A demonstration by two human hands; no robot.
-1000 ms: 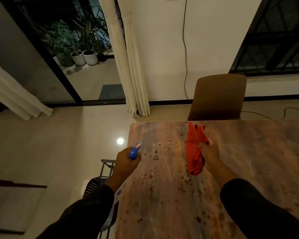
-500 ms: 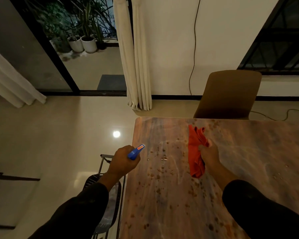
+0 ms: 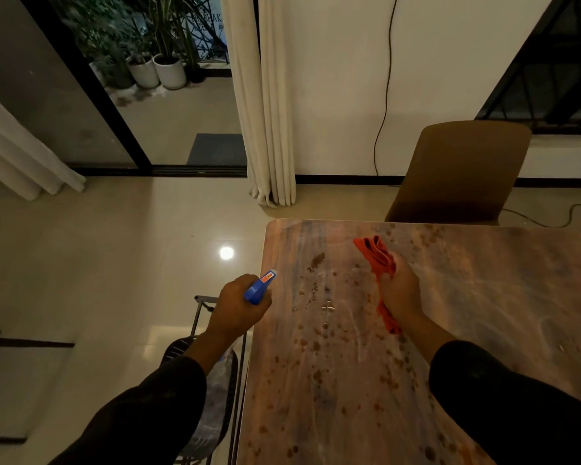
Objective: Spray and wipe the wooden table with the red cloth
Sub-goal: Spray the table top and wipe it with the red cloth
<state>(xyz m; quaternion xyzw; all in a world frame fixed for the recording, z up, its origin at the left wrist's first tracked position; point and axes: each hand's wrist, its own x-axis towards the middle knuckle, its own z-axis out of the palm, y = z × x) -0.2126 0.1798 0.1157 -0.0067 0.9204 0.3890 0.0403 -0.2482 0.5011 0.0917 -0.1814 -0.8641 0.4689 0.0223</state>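
Glossy pale floor tiles (image 3: 114, 263) border my streaked, droplet-speckled wooden desk (image 3: 483, 297). My left hand (image 3: 237, 312) grips a blue spray bottle (image 3: 260, 286), its body hidden below my fist. My right hand (image 3: 399, 293) clutches the crumpled red cloth (image 3: 378, 260) over the desk.

Glossy beige tile floor (image 3: 114, 263) with a lamp glare spot (image 3: 226, 253), center. White wall (image 3: 332, 78) and cream curtain (image 3: 265, 112) at top. Brown chair (image 3: 460, 169) upper right. Potted plants (image 3: 158, 68) behind glass door (image 3: 47, 78), upper left.
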